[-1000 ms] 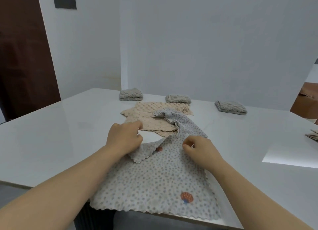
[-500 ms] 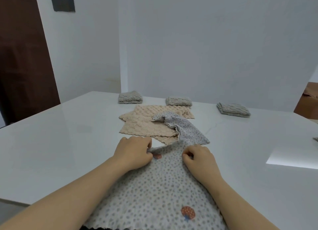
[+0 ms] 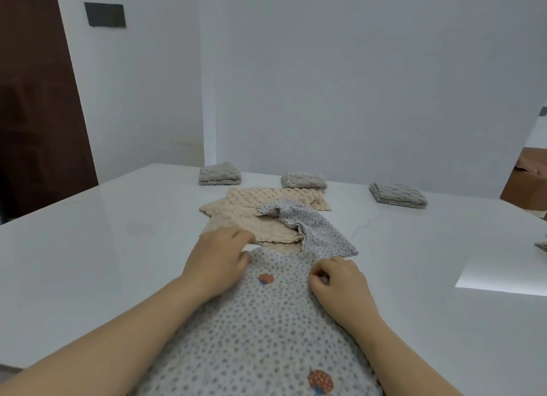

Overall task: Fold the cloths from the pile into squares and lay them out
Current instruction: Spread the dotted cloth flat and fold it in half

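A grey dotted cloth (image 3: 260, 333) with small orange mushroom prints lies on the white table (image 3: 88, 247) in front of me, running off the near edge. My left hand (image 3: 219, 259) grips its far left edge with curled fingers. My right hand (image 3: 337, 280) pinches its far right edge. Just beyond lies the pile: beige textured cloths (image 3: 251, 218) with another dotted cloth (image 3: 313, 229) crumpled on top.
Three folded grey cloths stand in a row along the far side: one at left (image 3: 219, 175), one in the middle (image 3: 303, 181), one at right (image 3: 398, 195). A dark door (image 3: 35, 99) is at the left. Something lies at the table's right edge (image 3: 541, 244).
Both hands have drawn the dotted cloth toward me and spread it flat; the folded-over corner seen a second ago is gone. The hands have moved apart along its far edge.
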`<move>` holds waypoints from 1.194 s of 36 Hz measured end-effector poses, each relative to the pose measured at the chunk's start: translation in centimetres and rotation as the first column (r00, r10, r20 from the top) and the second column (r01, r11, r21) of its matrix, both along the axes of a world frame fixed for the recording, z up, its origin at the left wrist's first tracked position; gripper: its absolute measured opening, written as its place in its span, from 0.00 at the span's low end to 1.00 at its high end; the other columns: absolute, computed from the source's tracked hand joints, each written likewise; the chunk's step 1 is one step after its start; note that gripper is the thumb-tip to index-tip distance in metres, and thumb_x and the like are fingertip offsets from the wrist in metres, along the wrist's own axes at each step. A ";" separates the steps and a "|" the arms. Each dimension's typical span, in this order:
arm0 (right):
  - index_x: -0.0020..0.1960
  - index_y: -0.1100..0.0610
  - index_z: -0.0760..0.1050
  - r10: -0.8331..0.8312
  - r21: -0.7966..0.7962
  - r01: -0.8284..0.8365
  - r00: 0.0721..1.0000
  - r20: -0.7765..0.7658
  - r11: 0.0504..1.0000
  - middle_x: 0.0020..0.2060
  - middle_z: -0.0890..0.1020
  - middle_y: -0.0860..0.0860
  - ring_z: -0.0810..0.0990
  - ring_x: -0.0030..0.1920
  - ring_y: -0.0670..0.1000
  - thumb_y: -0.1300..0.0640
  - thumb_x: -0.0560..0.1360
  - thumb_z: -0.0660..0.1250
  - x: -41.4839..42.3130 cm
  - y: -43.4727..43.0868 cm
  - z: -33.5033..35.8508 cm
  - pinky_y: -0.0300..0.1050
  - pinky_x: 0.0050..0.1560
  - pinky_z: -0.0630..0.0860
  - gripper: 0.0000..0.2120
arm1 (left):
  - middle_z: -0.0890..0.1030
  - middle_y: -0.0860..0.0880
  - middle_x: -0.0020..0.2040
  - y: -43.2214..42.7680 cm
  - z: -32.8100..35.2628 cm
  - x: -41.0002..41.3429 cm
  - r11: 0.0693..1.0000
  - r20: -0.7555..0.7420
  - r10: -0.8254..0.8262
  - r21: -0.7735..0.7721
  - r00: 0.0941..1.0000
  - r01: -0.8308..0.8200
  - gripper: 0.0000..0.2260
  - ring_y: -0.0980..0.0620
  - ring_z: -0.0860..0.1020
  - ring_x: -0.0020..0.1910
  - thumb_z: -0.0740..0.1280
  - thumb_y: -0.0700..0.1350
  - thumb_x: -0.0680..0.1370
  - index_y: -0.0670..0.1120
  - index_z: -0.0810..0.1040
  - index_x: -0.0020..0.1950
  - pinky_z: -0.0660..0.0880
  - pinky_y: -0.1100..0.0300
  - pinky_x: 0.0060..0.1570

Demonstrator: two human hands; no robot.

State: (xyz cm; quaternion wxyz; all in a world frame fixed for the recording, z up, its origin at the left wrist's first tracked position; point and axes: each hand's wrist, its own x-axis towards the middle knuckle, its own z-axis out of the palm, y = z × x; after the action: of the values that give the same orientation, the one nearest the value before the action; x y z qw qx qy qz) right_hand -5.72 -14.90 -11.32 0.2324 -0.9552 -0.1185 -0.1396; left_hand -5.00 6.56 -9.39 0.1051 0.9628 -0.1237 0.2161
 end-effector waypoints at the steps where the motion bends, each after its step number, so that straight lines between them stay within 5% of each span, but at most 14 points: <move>1: 0.45 0.48 0.74 -0.004 0.002 0.004 1.000 0.000 1.000 0.45 0.74 0.45 0.71 0.52 0.49 0.54 0.75 0.59 0.0 0.0 0.1 0.41 0.49 0.66 0.05 | 0.75 0.55 0.62 -0.2 -0.3 -0.2 0.999 -0.056 -0.043 0.005 0.997 0.043 0.19 0.53 0.72 0.62 0.52 0.54 0.76 0.51 0.73 0.62 0.66 0.58 0.59; 6: 0.64 0.43 0.69 -0.110 -0.012 0.109 0.990 -0.093 0.994 0.70 0.65 0.47 0.59 0.70 0.52 0.47 0.77 0.57 -0.1 0.0 0.4 0.48 0.68 0.59 0.16 | 0.63 0.57 0.71 -0.4 -2.1 -0.8 0.995 -0.360 0.000 0.095 0.933 0.037 0.36 0.55 0.59 0.72 0.38 0.73 0.68 0.58 0.60 0.71 0.56 0.53 0.71; 9: 0.67 0.40 0.64 -0.120 -0.074 0.108 0.976 -0.183 0.991 0.72 0.62 0.49 0.55 0.72 0.53 0.43 0.77 0.55 0.0 0.1 0.4 0.50 0.70 0.54 0.19 | 0.53 0.58 0.76 -0.3 -2.0 -1.0 0.995 -0.455 0.059 0.096 0.889 -0.017 0.55 0.53 0.48 0.76 0.26 0.79 0.50 0.62 0.52 0.73 0.48 0.49 0.74; 11: 0.68 0.40 0.63 -0.117 -0.106 0.096 0.970 -0.215 0.990 0.72 0.63 0.47 0.54 0.72 0.52 0.42 0.77 0.53 0.0 0.1 0.4 0.50 0.70 0.53 0.19 | 0.49 0.57 0.77 -0.3 -2.0 -0.9 0.994 -0.483 0.087 0.101 0.871 -0.043 0.58 0.53 0.45 0.76 0.24 0.78 0.47 0.62 0.49 0.74 0.45 0.49 0.74; 19: 0.73 0.49 0.58 -0.178 -0.163 0.139 0.952 -0.250 0.977 0.74 0.59 0.45 0.51 0.75 0.53 0.41 0.78 0.51 0.1 0.2 0.7 0.50 0.72 0.51 0.26 | 0.44 0.56 0.77 -0.4 -1.8 -0.9 0.992 -0.530 0.107 0.118 0.841 -0.052 0.55 0.53 0.42 0.76 0.26 0.78 0.50 0.61 0.45 0.75 0.42 0.47 0.73; 23: 0.73 0.49 0.59 -0.202 -0.148 0.170 0.949 -0.240 0.974 0.73 0.60 0.47 0.54 0.74 0.53 0.41 0.78 0.52 0.1 0.2 0.7 0.51 0.71 0.53 0.26 | 0.44 0.55 0.77 -0.6 -1.4 -1.1 0.990 -0.545 0.119 0.129 0.830 -0.057 0.37 0.53 0.42 0.76 0.37 0.73 0.68 0.60 0.45 0.75 0.41 0.47 0.73; 27: 0.71 0.48 0.63 -0.191 0.014 0.198 0.963 -0.191 0.980 0.72 0.63 0.48 0.60 0.71 0.53 0.46 0.77 0.57 -0.2 -0.2 0.8 0.49 0.69 0.58 0.23 | 0.43 0.54 0.78 -0.4 -1.1 -1.5 0.990 -0.527 0.115 0.126 0.842 -0.057 0.31 0.52 0.42 0.76 0.44 0.69 0.75 0.59 0.47 0.76 0.42 0.46 0.73; 32: 0.63 0.50 0.73 -0.095 0.256 0.119 0.990 -0.104 0.959 0.65 0.73 0.47 0.68 0.66 0.49 0.53 0.76 0.60 -1.2 -0.6 0.6 0.48 0.68 0.65 0.15 | 0.47 0.55 0.77 -0.8 -0.1 -2.9 0.990 -0.333 0.091 0.129 0.939 -0.050 0.23 0.54 0.45 0.76 0.49 0.57 0.81 0.56 0.51 0.76 0.44 0.50 0.74; 36: 0.66 0.48 0.71 0.019 0.118 -0.001 0.988 -0.151 0.993 0.67 0.72 0.45 0.68 0.68 0.47 0.49 0.77 0.61 -2.4 -0.7 1.0 0.46 0.68 0.64 0.17 | 0.47 0.55 0.78 -1.1 0.5 -4.6 0.995 -0.471 0.057 0.100 0.880 -0.011 0.22 0.54 0.45 0.76 0.46 0.56 0.81 0.57 0.52 0.75 0.45 0.49 0.74; 40: 0.74 0.43 0.54 0.025 -0.231 -0.103 0.949 -0.315 0.968 0.75 0.54 0.42 0.51 0.75 0.47 0.39 0.78 0.51 -3.5 -0.4 0.9 0.46 0.73 0.49 0.26 | 0.44 0.55 0.78 -0.7 -0.4 -5.5 0.986 -0.590 0.091 0.165 0.802 0.009 0.26 0.53 0.43 0.76 0.44 0.63 0.79 0.59 0.46 0.76 0.44 0.46 0.74; 43: 0.76 0.42 0.47 0.003 -0.313 -0.118 0.938 -0.345 0.942 0.76 0.47 0.43 0.45 0.76 0.48 0.37 0.78 0.46 -4.2 -0.5 0.9 0.47 0.73 0.45 0.28 | 0.42 0.56 0.77 -0.3 -1.2 -5.9 0.983 -0.557 0.106 0.185 0.824 -0.001 0.27 0.54 0.41 0.76 0.43 0.65 0.78 0.60 0.43 0.75 0.41 0.46 0.74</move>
State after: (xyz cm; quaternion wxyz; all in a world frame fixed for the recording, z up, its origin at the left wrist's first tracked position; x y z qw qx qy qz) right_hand -9.90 -15.42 -10.45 0.0909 -0.9860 -0.1280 0.0564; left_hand -10.86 6.28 -10.57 0.0454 0.9921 -0.0787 -0.0868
